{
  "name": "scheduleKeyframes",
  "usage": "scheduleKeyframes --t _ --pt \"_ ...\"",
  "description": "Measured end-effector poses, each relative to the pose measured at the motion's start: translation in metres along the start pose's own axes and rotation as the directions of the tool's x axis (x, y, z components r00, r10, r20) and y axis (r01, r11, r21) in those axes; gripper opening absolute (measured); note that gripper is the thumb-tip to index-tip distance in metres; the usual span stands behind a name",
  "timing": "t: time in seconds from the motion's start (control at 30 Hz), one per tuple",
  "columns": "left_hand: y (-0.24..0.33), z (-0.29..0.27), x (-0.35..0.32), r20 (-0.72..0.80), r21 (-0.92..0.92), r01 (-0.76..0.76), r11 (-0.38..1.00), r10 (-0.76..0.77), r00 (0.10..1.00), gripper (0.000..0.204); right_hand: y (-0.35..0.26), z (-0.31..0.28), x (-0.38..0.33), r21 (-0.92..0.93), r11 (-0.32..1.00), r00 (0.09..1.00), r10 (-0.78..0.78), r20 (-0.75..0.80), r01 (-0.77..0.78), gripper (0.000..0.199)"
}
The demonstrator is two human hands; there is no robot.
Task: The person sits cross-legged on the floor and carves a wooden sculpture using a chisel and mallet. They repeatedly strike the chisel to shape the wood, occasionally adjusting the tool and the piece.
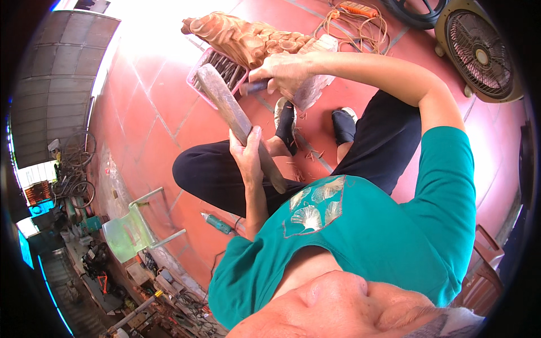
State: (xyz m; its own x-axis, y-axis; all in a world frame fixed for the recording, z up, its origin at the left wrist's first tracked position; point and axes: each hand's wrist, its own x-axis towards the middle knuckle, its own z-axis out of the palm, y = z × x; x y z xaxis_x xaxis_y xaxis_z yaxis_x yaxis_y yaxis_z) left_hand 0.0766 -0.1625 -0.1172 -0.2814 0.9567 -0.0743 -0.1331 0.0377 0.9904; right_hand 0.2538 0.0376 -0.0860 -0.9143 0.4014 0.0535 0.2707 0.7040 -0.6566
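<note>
I see my left hand point(248, 155) closed around the handle of a wooden mallet point(231, 112), whose thick head is raised above that hand and tilts up and to the left. My right hand point(284, 73) sits higher and to the right of it, gripping a chisel point(255, 87); only the dark stub of the tool pokes out on the hand's left side, so I cannot tell where its edge rests. Right behind and under the right hand is the carving point(248, 36), a pale brown block of wood with folded, scaly shapes cut into it, and the right hand is pressed against its near side. Just beyond the mallet head, left of the right hand, a pink tray point(204, 63) holds a row of dark tools and sits against the carving. Below both hands my legs are crossed on the red tiled floor point(158, 107), with feet in dark socks and wood chips point(307, 155) scattered near them. A green power tool point(217, 223) lies on the floor below the left hand, near my elbow. Well to the right of the right hand stands a fan point(482, 50), and above it lies a coiled orange cord point(360, 22).
</note>
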Motion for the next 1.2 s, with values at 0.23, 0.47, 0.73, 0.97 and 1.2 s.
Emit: scheduleKeyframes --t 0.23,0.47,0.73,0.97,1.2 --pt "0.001 0.004 -0.008 0.019 0.015 -0.011 1.0 0.011 1.0 0.043 0.02 -0.002 -0.012 0.142 0.988 0.975 -0.035 -0.218 0.067 0.033" --pt "0.002 0.007 -0.01 0.027 0.02 -0.037 0.999 0.036 0.999 0.046 0.017 0.002 -0.016 0.073 0.989 0.965 -0.111 -0.24 0.132 0.033" --pt "0.008 0.009 -0.014 0.023 0.019 -0.063 0.998 0.063 0.998 0.046 0.018 0.005 -0.022 0.123 0.971 0.954 -0.171 -0.245 0.205 0.032" --pt "0.015 0.014 -0.021 -0.036 0.07 -0.321 0.944 0.324 0.945 0.05 0.017 0.007 -0.022 0.133 0.972 0.956 -0.154 -0.25 0.191 0.033" --pt "0.012 0.024 -0.01 0.115 0.146 -0.014 0.989 -0.003 0.993 0.025 0.019 0.012 -0.023 0.167 0.972 0.963 -0.126 -0.24 0.168 0.032"
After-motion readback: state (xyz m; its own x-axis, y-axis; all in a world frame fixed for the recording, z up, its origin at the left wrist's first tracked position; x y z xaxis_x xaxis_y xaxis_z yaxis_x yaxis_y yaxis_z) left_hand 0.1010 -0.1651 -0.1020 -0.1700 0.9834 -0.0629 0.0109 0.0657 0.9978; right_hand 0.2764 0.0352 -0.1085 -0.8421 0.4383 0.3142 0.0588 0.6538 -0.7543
